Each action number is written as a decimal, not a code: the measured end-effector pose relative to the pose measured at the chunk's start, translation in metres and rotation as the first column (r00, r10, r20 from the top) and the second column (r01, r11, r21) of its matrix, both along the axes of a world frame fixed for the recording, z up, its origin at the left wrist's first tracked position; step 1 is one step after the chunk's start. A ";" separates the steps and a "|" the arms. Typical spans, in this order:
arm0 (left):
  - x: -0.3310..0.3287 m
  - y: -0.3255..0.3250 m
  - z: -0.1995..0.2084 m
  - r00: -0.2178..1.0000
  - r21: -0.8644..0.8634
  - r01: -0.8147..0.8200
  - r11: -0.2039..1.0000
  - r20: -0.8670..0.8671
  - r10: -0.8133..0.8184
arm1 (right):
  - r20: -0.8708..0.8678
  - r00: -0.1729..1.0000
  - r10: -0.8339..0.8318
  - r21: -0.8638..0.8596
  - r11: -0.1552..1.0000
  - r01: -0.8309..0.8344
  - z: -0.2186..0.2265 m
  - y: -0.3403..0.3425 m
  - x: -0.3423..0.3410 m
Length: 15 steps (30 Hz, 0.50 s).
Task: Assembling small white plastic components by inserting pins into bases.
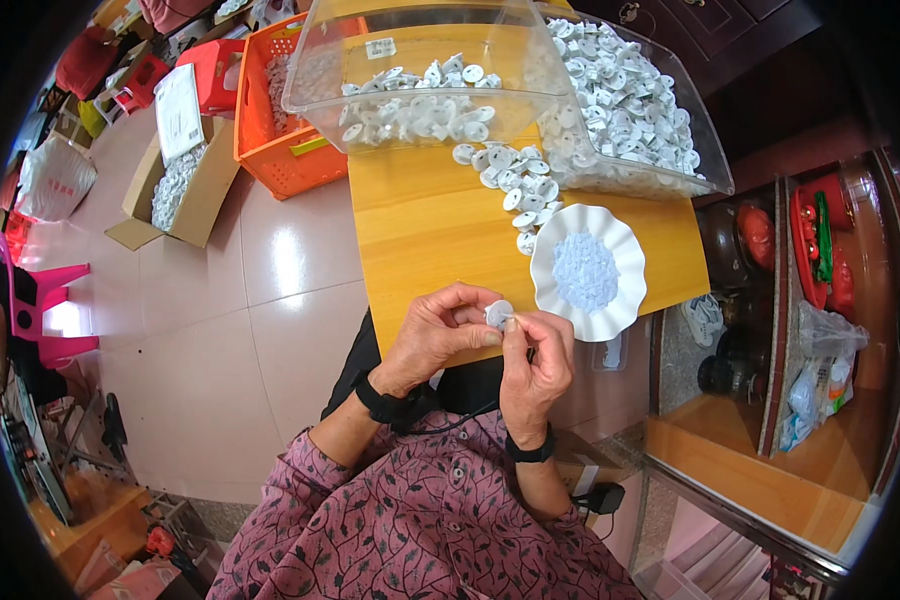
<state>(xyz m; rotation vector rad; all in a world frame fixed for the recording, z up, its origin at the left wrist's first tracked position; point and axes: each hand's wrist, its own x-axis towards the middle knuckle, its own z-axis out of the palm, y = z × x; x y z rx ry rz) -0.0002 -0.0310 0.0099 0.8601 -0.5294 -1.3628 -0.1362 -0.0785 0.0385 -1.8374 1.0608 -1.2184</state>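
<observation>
Just over the table's near edge, my left hand (433, 335) pinches a small round white plastic piece (498, 313) between thumb and fingers. My right hand (536, 365) meets it there, its thumb and forefinger pressed together at the piece's right edge. Whether a second tiny part sits in the right fingertips is hidden. Close beyond the right hand stands a white scalloped bowl (620, 318) holding many tiny pale bluish bits (585, 272). A loose cluster of similar white round pieces (532, 190) lies on the wooden table (410, 235) behind the bowl.
Two clear plastic bins stand at the table's back: the left bin (320, 75) partly filled, the right bin (705, 178) heaped with white pieces. Left of the table are an orange crate (290, 165) and an open carton (215, 190) on the tiled floor. Wooden shelves (750, 430) flank the right.
</observation>
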 end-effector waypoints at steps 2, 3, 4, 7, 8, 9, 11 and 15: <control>0.000 0.000 0.000 1.000 0.006 0.001 1.000 0.005 -0.001 | 0.002 1.000 -0.002 -0.004 1.000 0.002 0.000 0.000 0.000; 0.000 0.000 0.000 1.000 0.012 0.002 1.000 0.011 -0.002 | 0.001 1.000 -0.001 -0.005 1.000 0.001 0.000 0.000 0.000; 0.001 0.000 0.000 1.000 0.013 0.001 1.000 0.011 -0.001 | 0.000 1.000 0.000 -0.005 1.000 0.000 0.000 0.000 0.000; 0.001 0.001 0.000 1.000 0.017 -0.001 1.000 0.023 0.001 | -0.012 1.000 0.004 -0.011 1.000 -0.004 0.000 0.000 0.000; 0.001 0.001 0.000 1.000 0.019 -0.002 1.000 0.021 0.002 | -0.013 1.000 0.005 -0.011 1.000 -0.005 0.001 0.001 0.000; 0.001 0.001 0.000 1.000 0.020 -0.002 1.000 0.019 0.002 | -0.015 1.000 0.007 -0.012 1.000 -0.008 0.001 0.001 0.000; 0.002 0.001 0.000 1.000 0.011 0.001 1.000 0.015 -0.001 | -0.018 1.000 0.010 -0.013 1.000 -0.011 0.003 0.001 0.000; 0.003 0.002 -0.003 1.000 0.003 0.010 1.000 0.023 -0.010 | -0.020 0.999 0.026 -0.021 0.999 -0.026 0.003 0.000 0.001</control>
